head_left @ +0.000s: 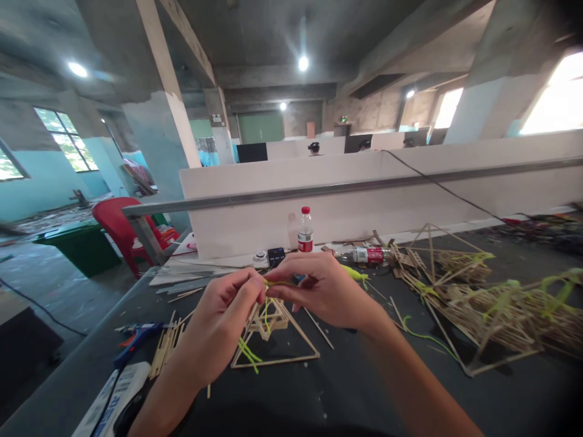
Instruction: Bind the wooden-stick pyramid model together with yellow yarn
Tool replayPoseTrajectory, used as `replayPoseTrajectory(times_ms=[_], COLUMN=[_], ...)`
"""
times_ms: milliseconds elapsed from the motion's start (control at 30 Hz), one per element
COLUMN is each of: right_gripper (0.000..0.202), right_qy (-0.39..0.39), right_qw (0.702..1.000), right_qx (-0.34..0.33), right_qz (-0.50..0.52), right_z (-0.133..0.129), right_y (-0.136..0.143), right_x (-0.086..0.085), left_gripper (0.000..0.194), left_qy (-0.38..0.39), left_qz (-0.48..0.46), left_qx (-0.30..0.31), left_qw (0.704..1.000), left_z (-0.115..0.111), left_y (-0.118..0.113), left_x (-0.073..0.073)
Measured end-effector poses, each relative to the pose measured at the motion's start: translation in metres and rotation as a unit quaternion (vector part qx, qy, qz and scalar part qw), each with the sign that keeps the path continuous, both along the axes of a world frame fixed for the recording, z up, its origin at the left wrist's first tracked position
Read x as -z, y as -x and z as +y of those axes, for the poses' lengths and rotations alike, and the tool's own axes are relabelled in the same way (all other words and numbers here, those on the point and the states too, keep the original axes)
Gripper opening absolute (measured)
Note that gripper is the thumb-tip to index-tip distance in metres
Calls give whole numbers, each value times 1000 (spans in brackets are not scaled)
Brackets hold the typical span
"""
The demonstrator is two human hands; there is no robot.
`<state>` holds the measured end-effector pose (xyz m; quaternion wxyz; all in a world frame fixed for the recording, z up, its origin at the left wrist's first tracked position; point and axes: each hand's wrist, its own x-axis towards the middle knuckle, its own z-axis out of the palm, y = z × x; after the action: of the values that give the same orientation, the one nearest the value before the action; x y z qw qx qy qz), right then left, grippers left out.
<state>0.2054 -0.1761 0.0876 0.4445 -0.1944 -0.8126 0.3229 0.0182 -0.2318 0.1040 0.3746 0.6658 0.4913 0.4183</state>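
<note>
My left hand (223, 328) has its thumb and forefinger pinched on a yellow-green string (279, 283) at the top of a small pyramid frame of thin wooden sticks (296, 360). On the other side, my right hand (330, 291) is closed on the same string, thumb near the curled fingers. Between the hands the string runs in a short stretch. The frame stands on the dark table, its tip partly hidden by my fingers. Loose yellow-green string ends (249, 352) hang at its left side, and more string shows inside it.
Left lie a blue glue gun (136, 340) and wooden sticks (164, 349). Behind my hands are an upright bottle (305, 230), a phone (276, 256) and a bottle on its side (364, 255). Finished-looking stick frames (496, 309) pile up right. A white partition (255, 227) borders the table.
</note>
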Motion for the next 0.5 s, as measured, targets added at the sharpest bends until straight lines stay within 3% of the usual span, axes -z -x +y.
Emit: replayPoseTrajectory(times_ms=[167, 333, 500], right_gripper=[13, 10, 7], right_qy=[-82, -125, -202], right_qw=[995, 985, 971], right_qx=[43, 113, 119], right_qz=[26, 40, 38], right_z=[-3, -9, -7], right_y=[7, 12, 19], right_x=[1, -1, 6], left_gripper=[40, 33, 38], left_qy=[-8, 32, 39], left_qz=[-27, -146, -195], left_qx=[1, 39, 45], left_qw=[1000, 988, 979], left_z=[2, 8, 11], left_y=[3, 7, 9], left_x=[3, 15, 14])
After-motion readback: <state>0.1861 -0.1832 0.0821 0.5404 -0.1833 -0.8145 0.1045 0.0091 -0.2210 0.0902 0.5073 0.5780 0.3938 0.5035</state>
